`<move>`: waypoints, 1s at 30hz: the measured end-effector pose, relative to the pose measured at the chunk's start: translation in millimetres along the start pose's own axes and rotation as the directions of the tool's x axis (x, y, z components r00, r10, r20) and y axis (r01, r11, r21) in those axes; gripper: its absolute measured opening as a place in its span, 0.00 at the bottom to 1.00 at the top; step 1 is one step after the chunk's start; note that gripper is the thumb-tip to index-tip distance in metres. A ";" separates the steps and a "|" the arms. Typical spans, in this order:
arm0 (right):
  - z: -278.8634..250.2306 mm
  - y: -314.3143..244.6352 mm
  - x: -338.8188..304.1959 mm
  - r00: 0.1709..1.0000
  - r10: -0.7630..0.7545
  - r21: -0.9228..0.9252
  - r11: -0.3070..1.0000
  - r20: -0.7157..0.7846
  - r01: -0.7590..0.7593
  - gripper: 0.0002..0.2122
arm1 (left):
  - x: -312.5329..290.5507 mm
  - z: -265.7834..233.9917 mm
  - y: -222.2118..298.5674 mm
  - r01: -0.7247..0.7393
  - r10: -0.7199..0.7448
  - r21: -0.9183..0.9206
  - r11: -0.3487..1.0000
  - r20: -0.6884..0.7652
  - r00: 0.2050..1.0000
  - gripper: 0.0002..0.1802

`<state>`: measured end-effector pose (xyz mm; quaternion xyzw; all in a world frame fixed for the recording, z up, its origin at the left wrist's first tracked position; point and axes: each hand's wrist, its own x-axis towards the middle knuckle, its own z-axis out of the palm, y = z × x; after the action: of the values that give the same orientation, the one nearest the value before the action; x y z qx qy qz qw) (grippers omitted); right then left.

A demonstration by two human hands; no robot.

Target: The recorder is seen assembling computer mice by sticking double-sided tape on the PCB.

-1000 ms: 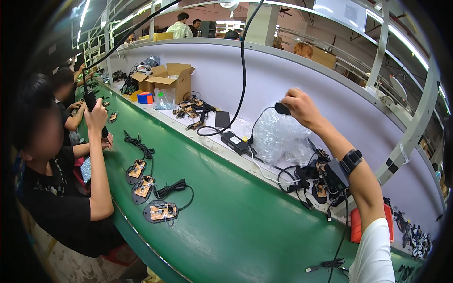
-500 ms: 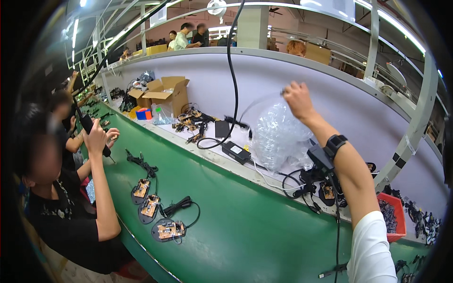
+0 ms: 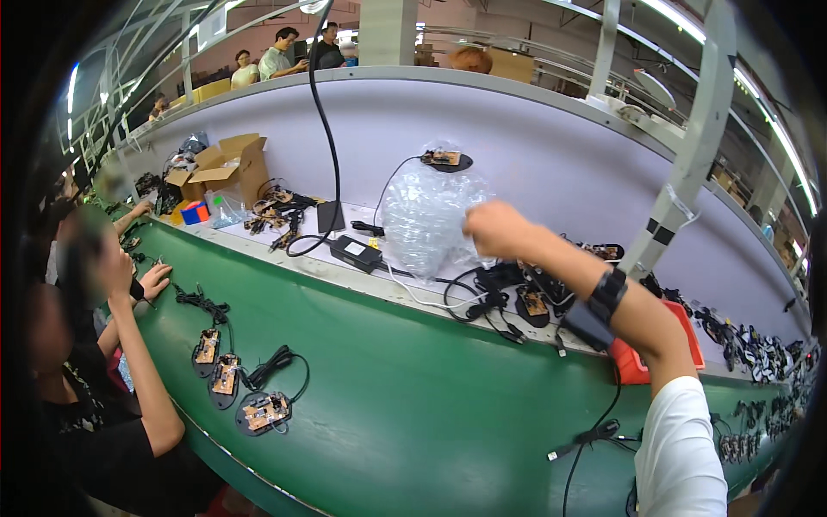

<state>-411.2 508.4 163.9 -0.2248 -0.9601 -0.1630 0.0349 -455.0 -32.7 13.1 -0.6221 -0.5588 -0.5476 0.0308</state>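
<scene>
My right hand (image 3: 497, 229) is in the air in front of the clear plastic bundle (image 3: 426, 220), fingers curled into a loose fist with nothing visible in them. On top of the bundle rests a mouse base with an exposed circuit board (image 3: 443, 158); its thin cable hangs down the left side. A black wristband (image 3: 608, 294) is round my right wrist, and a black box (image 3: 582, 327) hangs under the forearm. My left hand is out of view. Several mouse bases with circuit boards (image 3: 264, 413) and coiled cables lie on the green bench (image 3: 388, 414) at left.
A black power adapter (image 3: 356, 252) and a cardboard box (image 3: 245, 168) stand on the back ledge. Tangled cables (image 3: 500, 289) lie right of the bundle, near a red bin (image 3: 632, 366). A dark cable (image 3: 324, 121) hangs down from above. A co-worker's arm (image 3: 142, 362) is at left.
The mouse base now rests on the plastic bundle, away from my right hand, which has come lower. The whole view has swung right. The co-worker's black tool is no longer plainly visible.
</scene>
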 end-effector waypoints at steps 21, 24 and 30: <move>-142.0 0.6 -133.5 0.723 0.665 0.936 0.344 -0.187 -0.074 0.19 | -3.0 5.2 -2.1 -0.036 0.036 0.005 0.999 -0.071 0.997 0.21; -181.7 -32.2 -159.5 0.710 0.649 0.935 0.354 -0.274 0.037 0.20 | -1.5 5.8 0.9 -0.078 0.083 0.045 0.996 -0.112 0.990 0.22; -180.7 -107.1 -195.4 0.901 0.434 0.983 0.168 -0.010 -0.070 0.17 | 11.4 -2.9 8.5 -0.035 0.035 0.009 0.999 -0.051 0.998 0.21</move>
<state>-284.5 276.3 275.3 -0.2844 -0.7789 0.4485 0.3336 -453.2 -30.2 27.3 -0.6173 -0.5490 -0.5606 0.0572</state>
